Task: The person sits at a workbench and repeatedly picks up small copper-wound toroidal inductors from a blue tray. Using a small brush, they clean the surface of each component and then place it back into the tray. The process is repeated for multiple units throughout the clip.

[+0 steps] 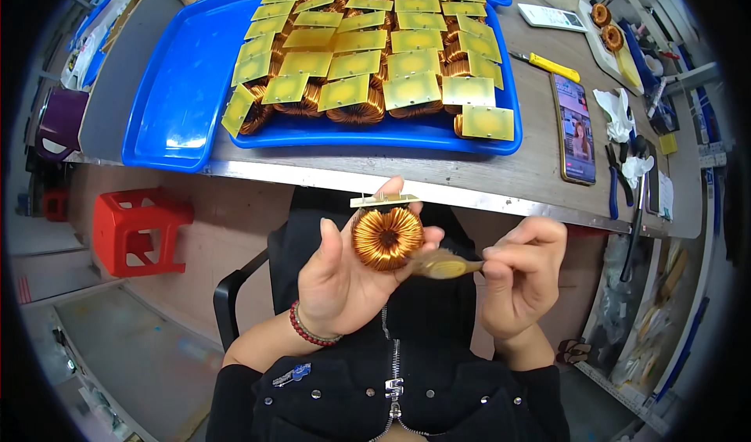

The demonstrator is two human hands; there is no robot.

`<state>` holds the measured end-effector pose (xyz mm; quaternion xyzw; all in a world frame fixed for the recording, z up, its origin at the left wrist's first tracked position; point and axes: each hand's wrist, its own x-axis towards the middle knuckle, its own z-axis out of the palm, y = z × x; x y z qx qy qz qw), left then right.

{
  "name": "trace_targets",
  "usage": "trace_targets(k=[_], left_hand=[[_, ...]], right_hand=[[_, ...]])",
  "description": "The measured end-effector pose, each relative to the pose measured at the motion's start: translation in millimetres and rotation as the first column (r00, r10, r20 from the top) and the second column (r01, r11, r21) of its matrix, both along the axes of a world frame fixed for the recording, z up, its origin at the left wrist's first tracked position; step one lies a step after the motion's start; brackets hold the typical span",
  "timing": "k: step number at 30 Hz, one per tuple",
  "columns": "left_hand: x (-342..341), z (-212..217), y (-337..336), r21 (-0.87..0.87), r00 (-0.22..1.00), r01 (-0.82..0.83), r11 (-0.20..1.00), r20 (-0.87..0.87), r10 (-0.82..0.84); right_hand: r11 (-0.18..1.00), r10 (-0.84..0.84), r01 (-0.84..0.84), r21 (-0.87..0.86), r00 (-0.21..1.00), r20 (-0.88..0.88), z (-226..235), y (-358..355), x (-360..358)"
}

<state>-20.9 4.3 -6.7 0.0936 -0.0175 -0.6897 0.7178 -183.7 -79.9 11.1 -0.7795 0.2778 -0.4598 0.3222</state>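
Observation:
On the palm and fingers of my left hand (336, 274) rests a copper-wound toroidal coil (388, 238), its round face toward me. A thin pale board (385, 200) with pins sits on top of the coil, seen edge-on. My right hand (526, 274) pinches the thin end of a small brownish brush-like tool (444, 265) with an oval yellowish middle. The tool's far end is blurred and lies by the lower right side of the coil; whether it touches the coil or the left fingers, I cannot tell.
Beyond the bench edge stands a blue tray (383, 134) full of coils with yellow boards; another blue tray (168, 90) is left of it. A phone (575, 129), yellow cutter knife (554, 66), pliers (618, 180) and tissue lie right. A red stool (141, 235) stands lower left.

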Motion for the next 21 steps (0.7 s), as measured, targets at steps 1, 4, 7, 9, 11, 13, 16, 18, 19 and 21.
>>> trace_targets(k=[1,4,7,9,11,13,16,18,19,21], left_hand=[[0.5,-5.6,0.9,-0.037,1.0,0.029,0.999,0.013,-0.029],[1.1,-8.4,1.4,0.001,0.998,0.06,0.998,0.011,-0.06],[5.9,-18.8,4.0,0.004,0.994,0.039,0.999,-0.098,-0.039],[5.7,-13.3,4.4,0.035,0.993,0.06,0.998,-0.105,-0.056],[3.2,-7.1,2.6,0.103,0.994,0.085,0.991,-0.075,-0.077],[1.0,-9.8,1.2,0.028,0.992,0.091,0.995,-0.088,-0.089],[-3.4,-11.3,2.4,-0.02,0.988,0.071,0.997,-0.134,-0.073],[-6.1,-3.6,3.8,0.053,0.993,0.06,0.997,-0.103,-0.054],[-6.2,-2.2,3.6,0.064,0.996,0.078,0.995,-0.044,-0.075],[-6.6,0.9,4.5,0.092,0.991,0.101,0.991,0.083,-0.109]], right_hand=[[0.996,-0.014,0.014,-0.087,1.0,-0.004,0.1,-1.9,3.6],[0.955,-0.075,0.042,-0.294,0.992,-0.104,-9.0,-12.4,14.5],[0.926,-0.294,0.193,-0.324,0.907,-0.301,-25.1,-18.0,-6.9],[0.963,-0.217,0.244,0.113,0.954,-0.208,-37.2,-17.6,-23.0],[0.951,-0.136,0.143,0.274,0.99,-0.043,-38.6,-20.2,-30.2],[0.9,-0.004,-0.06,0.432,0.989,0.145,-35.0,-17.4,-26.0],[0.779,0.171,-0.292,0.555,0.95,0.259,-18.4,-8.3,-9.2],[0.806,0.332,-0.353,0.476,0.934,0.13,-8.5,-8.5,3.7],[0.833,0.362,-0.357,0.424,0.929,0.071,-3.8,-6.8,13.2],[0.873,0.348,-0.314,0.374,0.937,-0.024,0.9,-2.9,28.4]])
